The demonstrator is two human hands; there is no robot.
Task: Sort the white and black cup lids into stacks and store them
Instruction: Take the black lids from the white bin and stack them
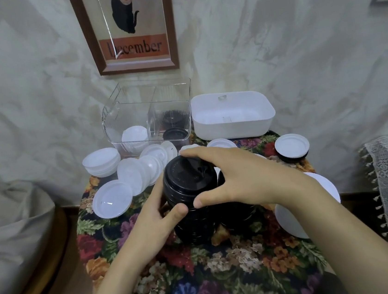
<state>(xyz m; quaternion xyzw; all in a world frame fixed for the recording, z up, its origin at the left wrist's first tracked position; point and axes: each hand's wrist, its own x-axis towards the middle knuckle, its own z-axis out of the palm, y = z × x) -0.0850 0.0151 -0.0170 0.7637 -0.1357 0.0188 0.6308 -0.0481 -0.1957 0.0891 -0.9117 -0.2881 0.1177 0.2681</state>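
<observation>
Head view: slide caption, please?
Left hand and right hand grip a black lid stack; white lids and clear bin behind.

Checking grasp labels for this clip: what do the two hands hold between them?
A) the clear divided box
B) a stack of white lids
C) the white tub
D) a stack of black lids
D: the left hand and the right hand both curl their fingers round the stack of black lids, while the loose white lids lie apart on the cloth.
</observation>
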